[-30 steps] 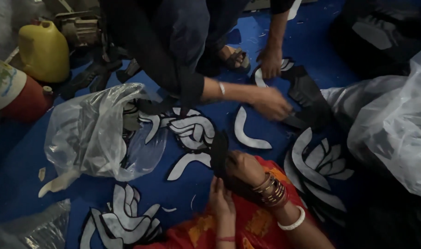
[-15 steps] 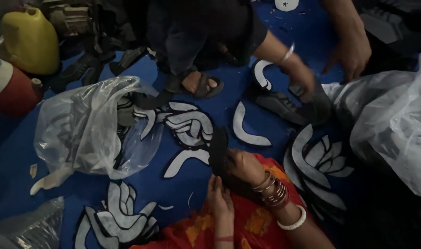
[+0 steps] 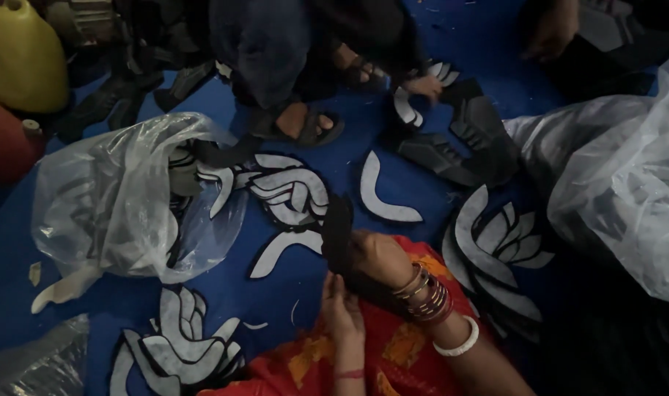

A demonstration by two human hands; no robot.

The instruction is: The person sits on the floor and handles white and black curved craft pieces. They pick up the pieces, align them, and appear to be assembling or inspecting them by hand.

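1. So the person wearing the camera has their right hand [image 3: 378, 258] closed around a dark curved strip [image 3: 337, 233] (looks like a flat cut piece of rubbery or leathery stuff). The strip stands roughly upright, sticking up out of the fist, just above their lap.
2. The left hand [image 3: 342, 312] sits right below it, fingers up against the lower end of that same strip where it runs under the right hand. Can't tell if that grip is really pinching it or just touching, it's too dark there.
3. The right wrist has a stack of bangles [image 3: 424, 292] and one white bangle [image 3: 459, 339] further up the arm. Red and orange cloth [image 3: 327, 363] covers the lap underneath.
4. All of this is over a blue floor sheet [image 3: 48, 242] with piles of white curved cutouts [image 3: 384, 196] edged in black lying around, fanned out in little stacks.
5. To the left there's a crumpled clear plastic bag [image 3: 107, 205] with more cut pieces showing inside, and another big plastic bag [image 3: 627, 191] at the right edge.
6. Across the sheet another person is crouched, sandalled foot [image 3: 298, 125] planted near the middle, and one of their hands [image 3: 424, 86] is down on a pile of dark pieces [image 3: 466, 139].
7. A yellow jerrycan [image 3: 19, 55] sits in the top left corner.
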